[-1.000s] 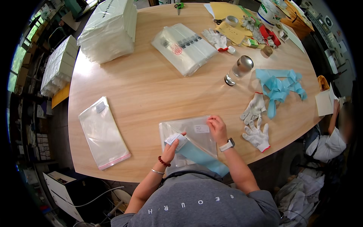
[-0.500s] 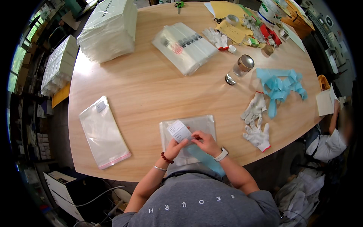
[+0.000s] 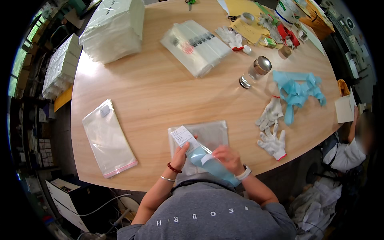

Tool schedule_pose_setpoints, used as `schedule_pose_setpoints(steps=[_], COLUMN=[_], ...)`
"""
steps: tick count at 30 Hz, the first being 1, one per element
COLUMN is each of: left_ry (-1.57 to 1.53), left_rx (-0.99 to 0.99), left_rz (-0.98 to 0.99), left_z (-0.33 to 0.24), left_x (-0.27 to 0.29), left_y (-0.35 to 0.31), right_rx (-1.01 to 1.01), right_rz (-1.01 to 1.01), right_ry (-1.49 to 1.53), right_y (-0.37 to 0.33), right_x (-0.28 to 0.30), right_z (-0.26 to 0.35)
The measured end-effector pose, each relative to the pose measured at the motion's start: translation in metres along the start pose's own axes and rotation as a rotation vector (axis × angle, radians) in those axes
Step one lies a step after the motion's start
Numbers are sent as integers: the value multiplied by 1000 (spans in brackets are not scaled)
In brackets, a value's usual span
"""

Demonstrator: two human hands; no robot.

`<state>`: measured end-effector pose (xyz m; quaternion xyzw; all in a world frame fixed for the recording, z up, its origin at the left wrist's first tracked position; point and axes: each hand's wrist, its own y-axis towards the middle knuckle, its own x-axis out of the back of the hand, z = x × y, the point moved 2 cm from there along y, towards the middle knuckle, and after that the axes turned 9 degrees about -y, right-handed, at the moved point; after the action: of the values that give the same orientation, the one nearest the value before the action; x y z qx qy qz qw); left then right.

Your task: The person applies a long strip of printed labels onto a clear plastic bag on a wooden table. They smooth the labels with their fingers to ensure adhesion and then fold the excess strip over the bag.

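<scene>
A clear plastic bag (image 3: 212,134) lies flat at the near edge of the round wooden table (image 3: 160,88). My left hand (image 3: 180,154) pinches a small white printed label (image 3: 182,136) over the bag's left part. My right hand (image 3: 228,158) rests on a light blue folded piece with a white strip (image 3: 206,160), which runs from the bag toward my body. Both hands are close together over the bag's near edge.
Another clear bag with a pink edge (image 3: 108,138) lies at the left. Stacks of bags (image 3: 114,28) and a packet pile (image 3: 198,46) sit farther off. White gloves (image 3: 272,128), blue strips (image 3: 298,90), a jar (image 3: 256,70) lie right. A seated person (image 3: 352,148) is at right.
My right hand came off the bag's far right corner and down onto the blue piece near my body. My left hand lifted the white label slightly toward the bag's left corner.
</scene>
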<state>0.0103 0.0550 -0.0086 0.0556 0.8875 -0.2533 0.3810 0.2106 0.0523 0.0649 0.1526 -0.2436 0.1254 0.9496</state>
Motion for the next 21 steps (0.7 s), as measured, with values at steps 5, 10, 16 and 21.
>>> schedule_pose_setpoints(steps=[5,10,16,21], left_ry=[99,127,221,264], left_rx=[11,6,-13,-27], left_rz=[15,30,58,67], left_z=[-5,-4,0,-2], left_x=[-4,-3,2,-1], left_y=[-4,-5,-5,-6], right_rx=[-533,-494,-303,-269], right_rz=[-137,-91,-20,-234], right_ry=[49,-66,-485,-612], right_y=[17,25,37,54], right_x=[0,-8,-17,-3], right_z=[-68,-82,-64,-76])
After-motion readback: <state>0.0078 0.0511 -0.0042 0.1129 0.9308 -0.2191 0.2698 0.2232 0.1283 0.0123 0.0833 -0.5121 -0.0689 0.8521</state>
